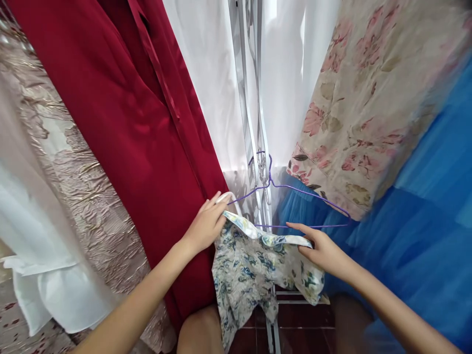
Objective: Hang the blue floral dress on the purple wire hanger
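Note:
A purple wire hanger hooks onto a white metal rack in the middle of the view. Below it hangs a floral garment, white with blue and yellow print, its top edge stretched between my hands. My left hand pinches the garment's left top corner, close by the hanger's left end, where a white strap loops at the fingers. On the other side, my right hand grips the right end of the garment's top band, index finger stretched out near the hanger's lower bar. The hanger's left end is partly hidden by my left hand.
A long dark red garment hangs at left beside a textured pinkish one. White cloth is behind the rack post. At right are a rose-printed garment and blue tulle. Dark red tiles cover the floor.

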`<state>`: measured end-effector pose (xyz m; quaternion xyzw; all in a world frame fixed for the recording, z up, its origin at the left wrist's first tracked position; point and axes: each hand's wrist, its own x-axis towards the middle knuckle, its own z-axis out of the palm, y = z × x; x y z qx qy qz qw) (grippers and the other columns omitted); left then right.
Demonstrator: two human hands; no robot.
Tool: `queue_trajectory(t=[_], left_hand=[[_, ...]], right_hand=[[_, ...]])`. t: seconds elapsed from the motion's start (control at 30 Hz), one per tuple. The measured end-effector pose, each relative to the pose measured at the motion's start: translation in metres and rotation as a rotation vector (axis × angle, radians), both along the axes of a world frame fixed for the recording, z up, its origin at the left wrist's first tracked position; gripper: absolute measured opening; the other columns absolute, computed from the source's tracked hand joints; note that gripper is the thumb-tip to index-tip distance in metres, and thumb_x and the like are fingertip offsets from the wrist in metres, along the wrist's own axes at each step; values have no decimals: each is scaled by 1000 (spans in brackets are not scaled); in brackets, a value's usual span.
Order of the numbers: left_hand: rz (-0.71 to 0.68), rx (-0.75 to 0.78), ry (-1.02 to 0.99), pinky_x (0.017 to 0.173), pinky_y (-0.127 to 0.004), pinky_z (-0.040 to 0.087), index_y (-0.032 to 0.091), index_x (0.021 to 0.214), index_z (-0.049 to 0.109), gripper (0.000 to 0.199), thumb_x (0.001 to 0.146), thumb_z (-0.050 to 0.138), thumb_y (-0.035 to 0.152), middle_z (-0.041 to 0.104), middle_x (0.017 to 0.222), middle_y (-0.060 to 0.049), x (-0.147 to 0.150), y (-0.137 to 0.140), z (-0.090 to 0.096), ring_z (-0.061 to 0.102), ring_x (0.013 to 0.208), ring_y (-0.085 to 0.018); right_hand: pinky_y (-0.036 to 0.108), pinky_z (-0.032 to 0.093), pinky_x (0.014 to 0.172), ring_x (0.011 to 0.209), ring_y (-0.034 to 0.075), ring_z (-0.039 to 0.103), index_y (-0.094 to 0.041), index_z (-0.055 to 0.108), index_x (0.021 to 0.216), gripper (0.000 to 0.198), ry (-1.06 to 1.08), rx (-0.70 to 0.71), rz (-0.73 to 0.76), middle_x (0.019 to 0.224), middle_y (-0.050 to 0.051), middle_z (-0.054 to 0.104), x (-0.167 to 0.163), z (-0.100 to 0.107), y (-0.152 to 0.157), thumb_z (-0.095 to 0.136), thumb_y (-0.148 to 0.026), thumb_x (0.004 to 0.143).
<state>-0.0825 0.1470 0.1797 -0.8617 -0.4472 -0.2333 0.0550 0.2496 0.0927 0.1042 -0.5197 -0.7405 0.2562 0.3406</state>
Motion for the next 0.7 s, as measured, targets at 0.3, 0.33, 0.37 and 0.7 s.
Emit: queue_trajectory(t=[0.3, 0.33, 0.37, 0.7], left_hand=[[-83, 147, -502, 77, -27, 48, 21, 94, 59, 8, 88, 62, 18, 67, 94, -2, 37, 6, -15, 63, 84, -17], [-86, 179, -505, 74, -26, 47, 20, 92, 60, 6, 88, 63, 18, 65, 88, -1, 37, 6, -17, 61, 79, -16], [-95, 198, -507, 73, -25, 47, 20, 91, 61, 4, 88, 63, 18, 64, 86, 0, 37, 4, -18, 60, 78, -15], [-49, 134, -561, 90, -31, 48, 22, 117, 59, 25, 93, 61, 30, 61, 119, -6, 10, 7, -6, 63, 98, -19]], right_hand=[[29, 47, 68, 67, 16, 57, -27, 32, 152, 77, 31, 290, -206, 88, 0, 57, 44, 3, -18, 53, -13, 79], [29, 48, 67, 65, 15, 57, -25, 28, 154, 81, 53, 347, -296, 95, 2, 57, 54, 5, -14, 54, -14, 78], [31, 50, 67, 65, 15, 57, -23, 25, 155, 85, 51, 403, -379, 103, 5, 57, 63, 7, -9, 55, -14, 76], [25, 44, 56, 60, 18, 61, -15, 75, 77, 25, -94, -64, 1, 67, 2, 68, 97, 86, 5, 50, -18, 72]])
